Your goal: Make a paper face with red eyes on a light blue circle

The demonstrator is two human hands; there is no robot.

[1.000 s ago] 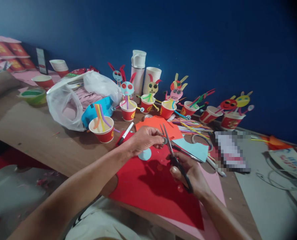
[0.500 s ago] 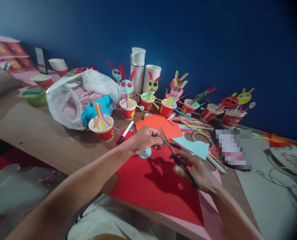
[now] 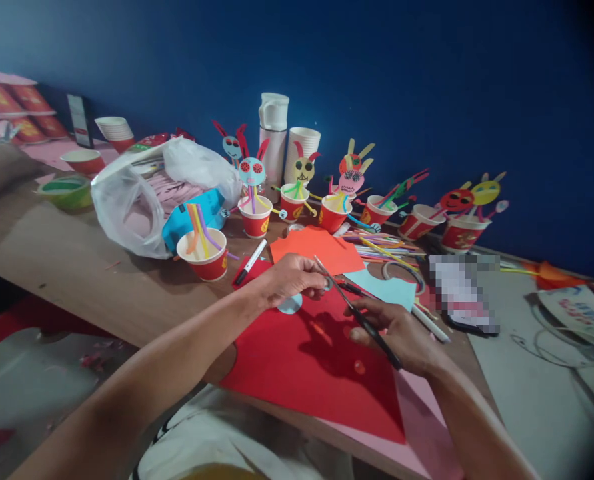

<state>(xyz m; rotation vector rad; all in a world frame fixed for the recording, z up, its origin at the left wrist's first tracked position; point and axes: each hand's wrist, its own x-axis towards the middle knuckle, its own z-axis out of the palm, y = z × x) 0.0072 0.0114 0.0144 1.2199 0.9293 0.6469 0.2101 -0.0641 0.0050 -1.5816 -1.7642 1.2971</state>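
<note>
My right hand (image 3: 401, 333) is closed around the black handles of a pair of scissors (image 3: 351, 307), whose blades point up and left. My left hand (image 3: 289, 279) pinches a small pale paper piece right at the blades, above a red paper sheet (image 3: 317, 373) lying on the wooden table (image 3: 77, 267). A light blue paper circle (image 3: 290, 305) lies just under my left hand.
Red paper cups with straw-and-paper figures (image 3: 297, 190) line the blue wall. A cup of straws (image 3: 204, 250), a marker (image 3: 251, 261), a white plastic bag (image 3: 137, 193), orange (image 3: 317, 250) and light blue paper (image 3: 389, 290), loose straws and tape rolls surround my hands.
The scissors have tilted lower, the blades swinging down toward the paper. My right hand has shifted a little right. My left hand stays pinched at the blades.
</note>
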